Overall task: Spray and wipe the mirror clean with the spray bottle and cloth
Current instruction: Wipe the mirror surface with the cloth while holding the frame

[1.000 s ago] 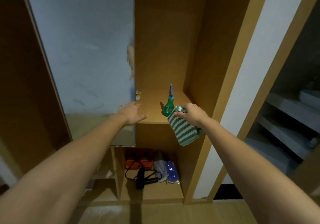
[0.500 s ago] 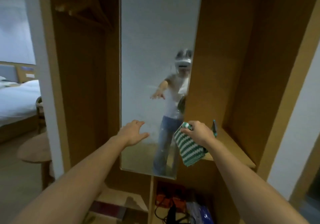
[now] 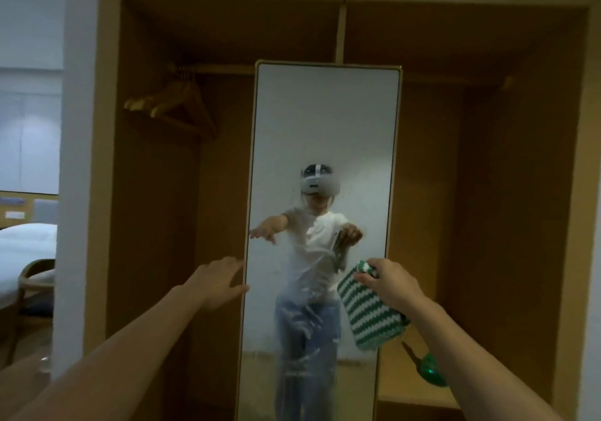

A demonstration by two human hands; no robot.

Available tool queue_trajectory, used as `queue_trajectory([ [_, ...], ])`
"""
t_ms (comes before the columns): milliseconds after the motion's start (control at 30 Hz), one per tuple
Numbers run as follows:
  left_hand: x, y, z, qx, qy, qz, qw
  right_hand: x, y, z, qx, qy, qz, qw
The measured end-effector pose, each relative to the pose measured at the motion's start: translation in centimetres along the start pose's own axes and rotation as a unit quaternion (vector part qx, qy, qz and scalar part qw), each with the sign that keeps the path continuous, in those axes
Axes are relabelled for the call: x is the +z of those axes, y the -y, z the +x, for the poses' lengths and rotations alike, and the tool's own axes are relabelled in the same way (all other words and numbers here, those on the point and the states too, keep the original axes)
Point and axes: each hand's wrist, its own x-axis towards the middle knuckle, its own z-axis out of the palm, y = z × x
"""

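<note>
A tall mirror in a thin light frame stands in the middle of a wooden wardrobe, its lower half streaked with wet smears. My right hand pinches the top of a green-and-white striped cloth, which hangs down in front of the mirror's lower right edge. My left hand is held up with fingers spread, at the mirror's left frame edge. The green spray bottle stands on the shelf to the right of the mirror, partly hidden by my right forearm.
Wooden hangers hang on a rail in the wardrobe's left bay. A wooden shelf runs along the right bay. At the far left are a white wall post, a bed and a chair.
My view has swung up and left from the shelf to face the mirror. Both hands have risen with it, the right still holding the cloth. The bottle stays on the shelf.
</note>
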Motion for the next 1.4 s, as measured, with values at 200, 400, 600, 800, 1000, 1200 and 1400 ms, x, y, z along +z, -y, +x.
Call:
queue_trajectory([
  [200,0.6,2.9,4.8,-0.006,0.001,-0.023,1.000,-1.4,0.6,4.2,0.030,-0.081,0.106,0.991],
  [400,0.8,4.9,10.8,0.003,-0.039,-0.125,0.991,-6.1,1.9,7.8,0.056,-0.220,0.330,0.916],
  [600,0.9,5.4,15.0,0.049,-0.096,-0.269,0.957,-8.2,5.4,12.5,-0.040,-0.390,0.411,0.823],
  [800,0.4,6.8,18.0,0.128,-0.157,-0.312,0.928,-4.1,10.0,18.8,-0.113,-0.381,0.422,0.815],
  [1000,-0.2,6.9,20.7,0.187,-0.165,-0.374,0.893,-0.1,12.3,24.7,-0.113,-0.387,0.304,0.863],
  [1200,0.6,6.9,21.6,0.218,-0.184,-0.368,0.885,-1.9,14.0,27.7,-0.261,-0.400,0.012,0.879],
  [1400,2.0,7.7,23.4,0.248,-0.156,-0.447,0.845,-0.8,17.1,30.6,-0.264,-0.418,-0.235,0.837],
])
